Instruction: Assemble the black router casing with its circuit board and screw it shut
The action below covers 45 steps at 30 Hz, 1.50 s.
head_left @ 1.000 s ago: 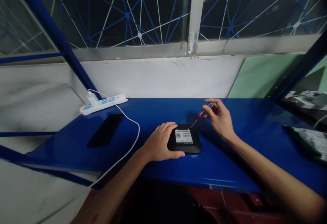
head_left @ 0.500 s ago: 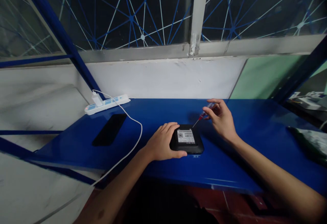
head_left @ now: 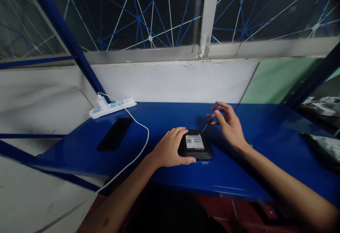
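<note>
A flat black box-shaped device [head_left: 208, 153] with rounded corners lies on the blue table, a white printed label with a square code on its upper face. My left hand [head_left: 171, 148] grips its left side, fingers over the far edge and thumb along the near one. In my right hand [head_left: 228, 122] is a screwdriver [head_left: 205, 127] with a thin metal shaft and a reddish, partly clear handle, pinched by the fingers. The shaft slants down to the left, and its tip meets the device near the far right corner of the label.
On the blue table [head_left: 164, 116], a black phone-like slab [head_left: 114, 134] lies left of a white cable [head_left: 145, 144]. A white power strip [head_left: 113, 107] with a plug stands at the back left. A green-edged bag [head_left: 325, 148] sits far right; something small and green [head_left: 249, 143] peeks out behind my right wrist.
The right hand's fingers have shifted and spread a little around the screwdriver handle. The tip stays on the device, which my left hand still holds. The whole view has shifted slightly.
</note>
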### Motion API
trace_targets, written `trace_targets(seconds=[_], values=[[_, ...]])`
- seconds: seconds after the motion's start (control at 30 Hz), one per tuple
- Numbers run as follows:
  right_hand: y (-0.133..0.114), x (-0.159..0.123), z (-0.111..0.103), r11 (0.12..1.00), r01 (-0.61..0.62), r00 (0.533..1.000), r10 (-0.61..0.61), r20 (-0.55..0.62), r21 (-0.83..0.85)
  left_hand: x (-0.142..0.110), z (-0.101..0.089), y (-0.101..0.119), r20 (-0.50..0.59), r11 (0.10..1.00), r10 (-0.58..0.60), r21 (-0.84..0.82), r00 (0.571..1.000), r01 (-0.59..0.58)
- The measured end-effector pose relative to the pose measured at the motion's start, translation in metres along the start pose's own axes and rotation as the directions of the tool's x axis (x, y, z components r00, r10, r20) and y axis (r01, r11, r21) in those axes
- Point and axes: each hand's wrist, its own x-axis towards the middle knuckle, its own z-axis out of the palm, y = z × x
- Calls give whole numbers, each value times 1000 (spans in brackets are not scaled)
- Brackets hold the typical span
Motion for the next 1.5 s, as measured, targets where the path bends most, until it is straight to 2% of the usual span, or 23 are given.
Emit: trace_targets(seconds=[0.13, 0.27, 0.37, 0.6, 0.77, 0.83, 0.97, 1.1, 1.23, 1.5], values=[[-1, 2, -3, 999, 38, 999, -38, -7, -11, -1, 0, 0, 3, 1000, -5, 2, 1000, 5], [5, 7, -8, 982, 102, 990, -115, -80, -156, -2, -2, 2, 10, 1000, 9, -1, 1000, -9], [7, 7, -9, 973, 107, 987, -129, -97, -207, -3, -2, 3, 24, 1000, 21, 3, 999, -21], [1, 1, -3, 998, 40, 999, -41, -25, -52, -3, -2, 3, 41, 1000, 12, 9, 999, -12], [4, 4, -5, 962, 70, 991, -96, -89, -263, -2, -3, 5, 29, 999, -2, 35, 1000, 1], [7, 5, -6, 951, 86, 990, -115, -81, -298, -1, -2, 4, 24, 999, -10, 47, 1000, 9], [13, 5, -7, 968, 93, 994, -104, -33, -234, 1, 1, 1, 30, 996, -55, 67, 998, 53], [15, 4, -6, 977, 112, 990, -126, -70, -179, 1, 3, -2, 18, 996, -81, 48, 997, 80], [7, 2, -5, 981, 119, 987, -133, -89, -151, 1, 3, -3, 18, 993, -100, 64, 995, 99], [0, -3, -2, 986, 98, 994, -92, 54, -134, 2, 7, -6, -23, 985, -137, 107, 990, 138]])
